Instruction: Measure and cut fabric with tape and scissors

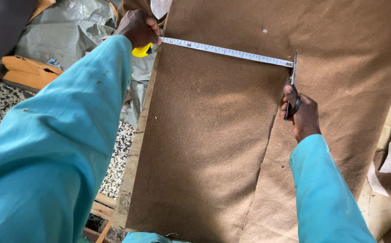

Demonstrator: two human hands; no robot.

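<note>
Brown felt-like sheet (204, 135) lies flat across a wooden board (130, 171) that serves as the counter, already parted by a cut running up from the near edge toward the scissors (292, 87). Left hand (137, 28) sits at the board's left edge, fingers closed around a yellow tape measure case (140, 51), with the tape blade (224, 51) pulled taut across the sheet to the right. Right hand (303, 114) grips the scissors, fingers through the dark handles, blades pointing away and meeting the tape's end hook at the cut line. Blades look nearly shut; exact gap hard to tell. To do this well, my judgement: keep the tape square to the board edge and tight, hold the case pinned at the edge, and keep the scissor tip exactly at the hook before marking or cutting on. Grey plastic sheeting (65, 33) is bunched off the left side over speckled floor (114, 162).
</note>
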